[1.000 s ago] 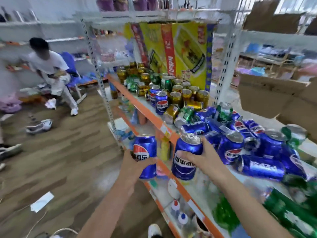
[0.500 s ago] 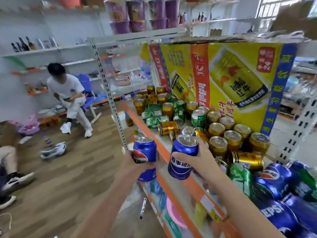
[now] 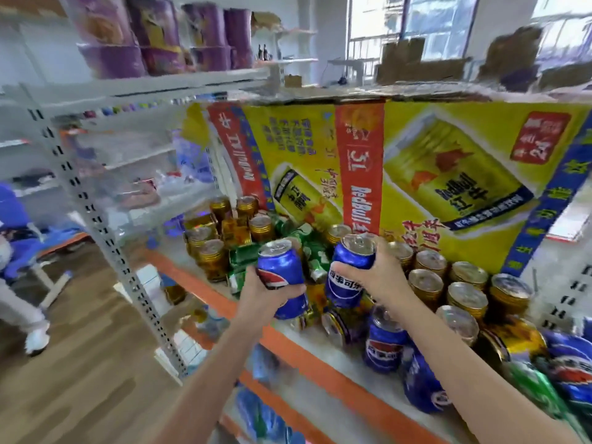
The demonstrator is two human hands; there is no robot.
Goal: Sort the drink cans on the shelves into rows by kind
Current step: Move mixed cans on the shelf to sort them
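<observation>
A: Cans in hand?
B: Two blue cans. Left hand (image 3: 260,294) has its fingers wrapped round one blue can (image 3: 282,277), upright, tilted a bit. Right hand (image 3: 374,274) grips the other blue can (image 3: 347,272) from the side, fingers curled round it, also tilted.
A: Where?
B: Both held above the front part of the shelf (image 3: 320,368), near each other, not touching, over the pile of green cans (image 3: 248,257).
A: Around them?
B: Gold cans (image 3: 467,299) stand in rows to the right, more gold cans (image 3: 211,254) in a cluster at the left end. Blue cans (image 3: 384,344) lie or stand under the right forearm, one on its side. Big yellow carton (image 3: 432,174) stands behind the cans.
A: Rest?
B: Purple tubs (image 3: 153,36) on the top shelf, blurry. A person's leg (image 3: 22,315) at the left on the wood floor (image 3: 80,363).
</observation>
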